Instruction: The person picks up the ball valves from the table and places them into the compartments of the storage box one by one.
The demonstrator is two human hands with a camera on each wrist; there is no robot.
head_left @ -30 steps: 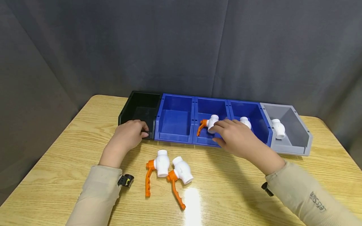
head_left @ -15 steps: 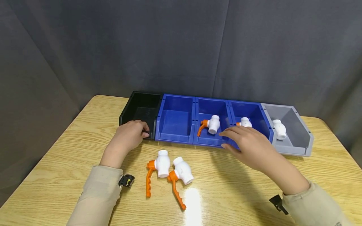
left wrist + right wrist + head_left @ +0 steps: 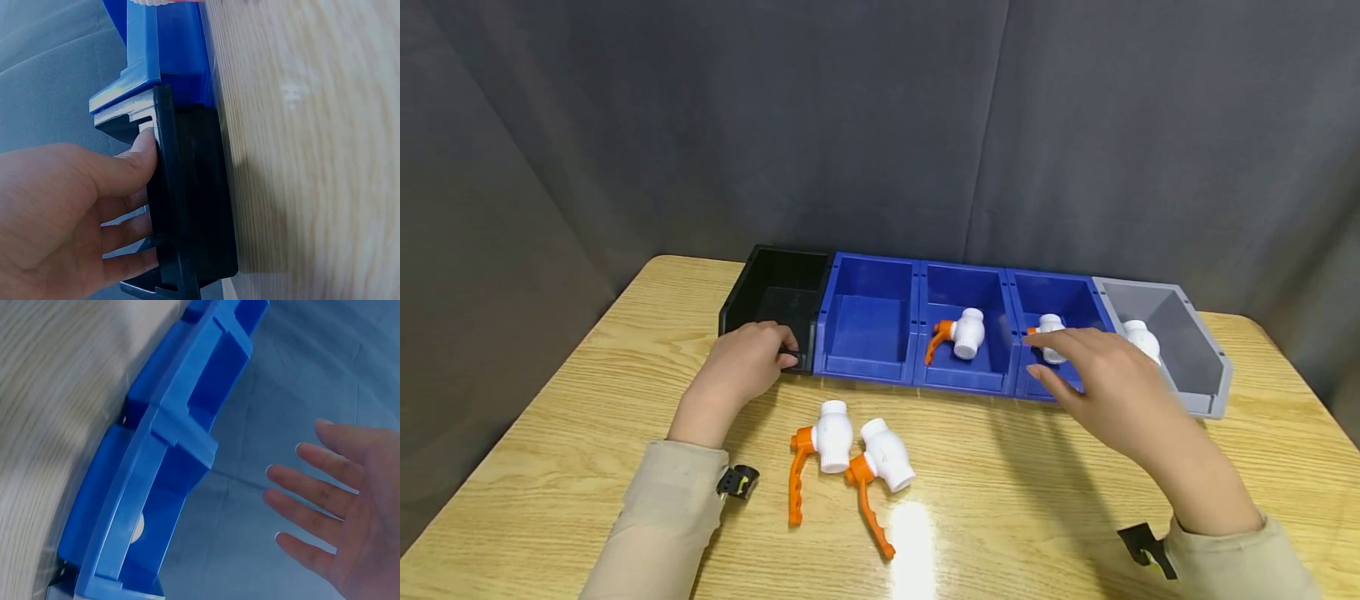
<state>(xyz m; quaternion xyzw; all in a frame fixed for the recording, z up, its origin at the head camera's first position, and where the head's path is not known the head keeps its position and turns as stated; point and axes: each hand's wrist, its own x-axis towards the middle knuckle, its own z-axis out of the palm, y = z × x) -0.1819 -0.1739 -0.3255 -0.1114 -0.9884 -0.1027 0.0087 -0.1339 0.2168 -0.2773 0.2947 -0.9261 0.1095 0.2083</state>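
My left hand (image 3: 748, 358) grips the front lip of the black bin (image 3: 197, 200) at the left end of the row, its thumb at the rim in the left wrist view. My right hand (image 3: 1108, 387), holding nothing, hovers with relaxed fingers over the front of the right blue bin (image 3: 1051, 287). Behind its fingertips lies a white ball valve (image 3: 1051, 327) with an orange handle, partly hidden. Another ball valve (image 3: 968, 335) lies in the middle blue bin (image 3: 962, 279). On the table, two more, a left valve (image 3: 833, 437) and a right valve (image 3: 887, 457), lie with orange handles toward me.
A left blue bin (image 3: 868, 325) stands beside the black one. The grey bin (image 3: 1195, 358) at the right end holds a white valve body (image 3: 1141, 337), partly covered by my right hand. Under everything is a wooden table (image 3: 587, 417); a dark curtain (image 3: 880, 125) hangs behind.
My right hand has moved right and back from beside the valve in the middle blue bin, uncovering that valve. My left hand stays on the black bin.
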